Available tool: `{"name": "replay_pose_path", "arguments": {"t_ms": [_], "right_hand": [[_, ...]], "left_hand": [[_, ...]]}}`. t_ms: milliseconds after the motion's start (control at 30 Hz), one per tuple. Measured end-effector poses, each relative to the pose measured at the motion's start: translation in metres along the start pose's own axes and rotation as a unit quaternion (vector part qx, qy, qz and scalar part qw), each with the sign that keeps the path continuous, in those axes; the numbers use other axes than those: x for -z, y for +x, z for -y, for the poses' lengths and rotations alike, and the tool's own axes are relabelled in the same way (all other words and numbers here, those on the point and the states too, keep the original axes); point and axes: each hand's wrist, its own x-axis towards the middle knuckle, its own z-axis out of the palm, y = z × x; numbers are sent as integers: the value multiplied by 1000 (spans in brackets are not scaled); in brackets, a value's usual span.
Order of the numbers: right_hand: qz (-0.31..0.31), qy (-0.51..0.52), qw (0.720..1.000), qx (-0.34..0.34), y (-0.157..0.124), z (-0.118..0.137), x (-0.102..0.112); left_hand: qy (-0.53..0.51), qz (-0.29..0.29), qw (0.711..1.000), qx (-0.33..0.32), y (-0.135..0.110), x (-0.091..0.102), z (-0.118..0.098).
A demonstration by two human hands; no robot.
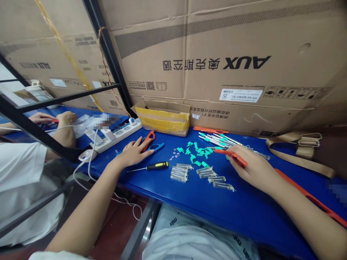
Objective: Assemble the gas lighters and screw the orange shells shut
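Observation:
My left hand [133,152] rests on the blue table [238,209], fingers laid over the handles of small orange and blue cutters [150,142]. A black and yellow screwdriver [153,167] lies just in front of it. My right hand [251,167] grips a thin orange tool [230,155] that points left toward a scatter of small teal plastic pieces [197,151]. Several clear tube-like parts [200,175] lie in a loose row between my hands. Thin metal rods with teal ends [219,139] lie behind the teal pieces.
An open yellow-taped cardboard box [164,117] and a white power strip [115,135] sit at the back. Large cartons [217,54] form a wall behind. A beige strap [295,150] lies right. Another person's arms [63,126] work at the left, behind a black frame [32,126].

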Motion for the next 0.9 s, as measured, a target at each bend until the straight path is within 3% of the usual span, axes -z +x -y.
{"name": "replay_pose_path", "arguments": {"t_ms": [200,467,600,800,867,900], "right_hand": [[23,4,1000,-7,0,3,0],[47,16,999,-15,2,9,2],[49,16,999,-14,1,8,4],[49,6,999,-5,0,5,5],[51,7,999,-6,1,5,5],[54,8,998,-8,2,6,5]], "left_hand": [[-5,-2,991,-131,-9,-1,4],[-16,22,966,-258,23,2,-8],[-30,-8,954,-298,32,3,-10],[-76,-119,942,-305,2,19,-16],[-83,-87,937,-327,-15,25,-22],[-90,-19,939,-330,-23,27,-26]]}}
